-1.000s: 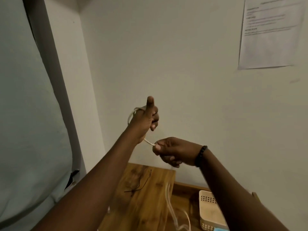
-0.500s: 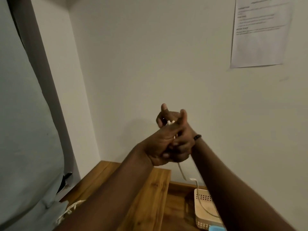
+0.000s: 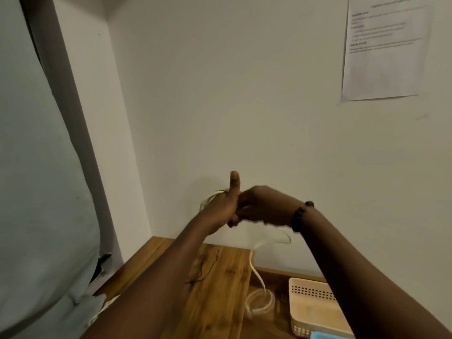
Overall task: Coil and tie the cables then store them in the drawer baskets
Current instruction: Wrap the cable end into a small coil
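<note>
Above the tabletop (image 3: 220, 297), the left hand (image 3: 221, 207) grips white cable (image 3: 259, 277) loops, thumb raised; the right hand (image 3: 263, 206) pinches the strand beside it. The slack hanging tail could snag, loosening the coil.

1. The left hand (image 3: 223, 206) is raised with its thumb pointing straight up.
2. The right hand (image 3: 263, 205) meets it from the right, fingers curled; a dark bead bracelet (image 3: 299, 215) circles that wrist.
</note>
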